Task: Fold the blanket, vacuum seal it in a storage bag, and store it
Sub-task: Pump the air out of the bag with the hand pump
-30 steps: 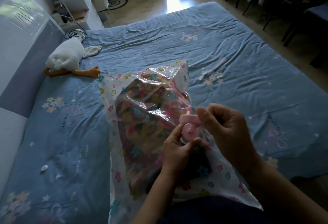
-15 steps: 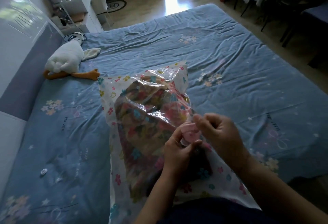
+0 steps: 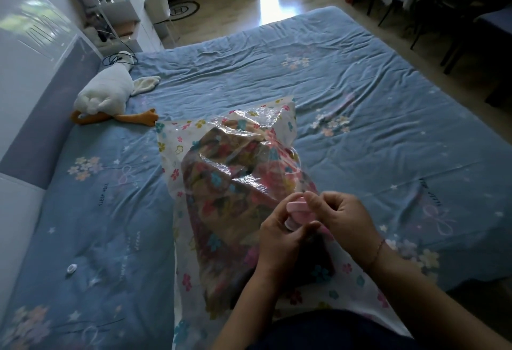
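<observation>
Far left, on the blue flower-printed bed sheet (image 3: pixel 360 72): a white plush goose with orange feet (image 3: pixel 102 94). Nearer the camera lies a small white oval piece (image 3: pixel 71 268), unidentified.

Centre: a clear plastic storage bag printed with small flowers (image 3: pixel 171 150) lies on the bed, puffy with air. The folded brown floral blanket (image 3: pixel 221 211) is inside it.

The left hand (image 3: pixel 277 244) has its fingers curled round the pink round plastic valve cap (image 3: pixel 297 209) on the bag's upper face. The right hand (image 3: pixel 346 216) pinches the cap's top between thumb and fingers.

Step, by judgement: working the valve, ahead of air extraction. The next move likely calls for the valve open and a pump or nozzle seated squarely; none is in view. Bag mouth zipped or not: cannot tell.

Legible print on the sheet: "SLEEP WELL" left of the bag; the like lettering to the right looks the same.
</observation>
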Available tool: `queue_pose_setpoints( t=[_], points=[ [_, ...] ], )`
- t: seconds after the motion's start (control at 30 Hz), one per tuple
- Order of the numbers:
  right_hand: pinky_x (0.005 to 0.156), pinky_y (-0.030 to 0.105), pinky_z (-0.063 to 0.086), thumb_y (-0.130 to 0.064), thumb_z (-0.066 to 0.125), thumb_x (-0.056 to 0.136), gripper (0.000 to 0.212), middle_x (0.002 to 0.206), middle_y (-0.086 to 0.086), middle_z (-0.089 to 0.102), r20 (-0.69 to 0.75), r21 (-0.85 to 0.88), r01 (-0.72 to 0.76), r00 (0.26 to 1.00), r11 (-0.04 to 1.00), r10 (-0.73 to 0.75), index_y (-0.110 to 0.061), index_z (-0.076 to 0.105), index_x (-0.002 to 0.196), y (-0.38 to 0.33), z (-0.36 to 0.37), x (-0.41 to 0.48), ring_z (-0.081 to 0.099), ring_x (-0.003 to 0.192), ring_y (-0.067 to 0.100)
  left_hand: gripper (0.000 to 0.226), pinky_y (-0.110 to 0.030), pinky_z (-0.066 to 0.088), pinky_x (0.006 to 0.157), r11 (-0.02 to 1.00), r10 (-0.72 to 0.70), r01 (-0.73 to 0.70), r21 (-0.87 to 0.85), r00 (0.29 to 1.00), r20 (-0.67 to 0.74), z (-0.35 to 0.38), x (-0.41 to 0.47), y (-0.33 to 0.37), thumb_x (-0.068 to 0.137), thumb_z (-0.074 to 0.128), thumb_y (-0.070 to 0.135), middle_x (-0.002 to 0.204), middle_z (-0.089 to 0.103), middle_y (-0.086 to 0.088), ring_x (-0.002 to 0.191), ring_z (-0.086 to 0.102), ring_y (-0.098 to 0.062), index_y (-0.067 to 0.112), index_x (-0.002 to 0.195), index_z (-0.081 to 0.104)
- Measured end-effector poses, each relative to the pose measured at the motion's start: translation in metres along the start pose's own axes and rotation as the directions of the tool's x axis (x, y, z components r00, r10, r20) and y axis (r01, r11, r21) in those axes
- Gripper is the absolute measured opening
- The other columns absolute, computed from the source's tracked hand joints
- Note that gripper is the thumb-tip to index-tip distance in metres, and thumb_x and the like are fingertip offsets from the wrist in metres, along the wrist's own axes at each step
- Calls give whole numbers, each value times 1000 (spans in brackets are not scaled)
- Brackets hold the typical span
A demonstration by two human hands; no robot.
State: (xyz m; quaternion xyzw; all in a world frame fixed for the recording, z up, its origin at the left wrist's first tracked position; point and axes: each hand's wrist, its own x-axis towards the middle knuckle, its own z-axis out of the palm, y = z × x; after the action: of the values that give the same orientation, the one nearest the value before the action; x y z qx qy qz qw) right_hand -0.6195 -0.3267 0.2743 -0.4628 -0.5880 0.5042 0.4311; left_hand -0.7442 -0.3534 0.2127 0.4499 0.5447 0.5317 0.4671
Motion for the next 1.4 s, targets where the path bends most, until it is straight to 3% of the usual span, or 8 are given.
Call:
queue_pose_setpoints(
  t=[0.2,0.27,0.47,0.7,0.9,1.1,1.3,1.4],
  points=[
    [45,8,33,-30,57,86,38,42,-10,44,3,240,211,976,948,-218,-23,49,50,-52,-5,-1,38,41,-4,44,-33,54,94,998,22,-23,53,1000,20,-7,5,0,79,81,12,113,73,3,107,68,-14,17,120,66],
    [45,8,33,-25,57,88,39,43,-10,44,-35,243,278,960,929,-278,-13,47,52,-51,-6,2,38,42,-4,49,-38,54,97,998,1,-1,70,1000,0,-7,5,-2,78,82,17,116,72,3,110,67,-14,18,124,65],
    [49,24,37,-49,61,76,56,48,-4,45,8,-57,-39,999,998,40,5,52,61,2,5,8,40,45,7,43,-37,54,97,998,8,-7,68,1000,-11,-10,6,-5,78,81,11,114,72,2,111,67,-15,14,118,67],
    [45,4,33,-20,60,85,38,40,-13,47,-38,233,247,969,941,-245,-10,40,54,-59,-4,-1,44,40,-7,49,-42,54,97,994,20,-20,103,1000,2,-8,9,-2,78,82,15,115,72,1,110,67,-16,16,124,65],
    [46,22,35,-50,63,73,51,45,-6,45,-1,-25,-78,997,997,78,-2,53,59,-1,4,4,41,43,5,51,-44,52,100,996,9,-7,88,1000,-16,-8,7,-8,76,82,19,117,72,-1,113,66,-17,15,123,65],
    [43,8,31,-24,62,87,40,46,-3,51,-5,271,163,986,949,-168,-5,48,55,-50,-6,5,41,40,-4,58,-49,52,98,996,-1,2,86,1000,-10,-6,14,-3,75,83,29,119,71,-1,113,66,-19,17,128,63],
    [48,24,35,-48,61,76,54,48,-4,45,14,-74,-52,998,996,53,2,53,61,-1,1,8,41,45,8,52,-42,53,98,996,2,-1,93,1000,-5,-6,12,-8,72,82,30,115,72,1,112,67,-16,22,121,66],
    [48,20,35,-45,62,79,45,47,-7,47,12,-31,14,1000,999,-13,-7,55,57,-15,-1,7,41,44,5,52,-44,53,98,995,8,-8,102,1000,-2,-7,14,-7,74,82,26,115,72,1,111,67,-16,17,123,65]
  ],
)
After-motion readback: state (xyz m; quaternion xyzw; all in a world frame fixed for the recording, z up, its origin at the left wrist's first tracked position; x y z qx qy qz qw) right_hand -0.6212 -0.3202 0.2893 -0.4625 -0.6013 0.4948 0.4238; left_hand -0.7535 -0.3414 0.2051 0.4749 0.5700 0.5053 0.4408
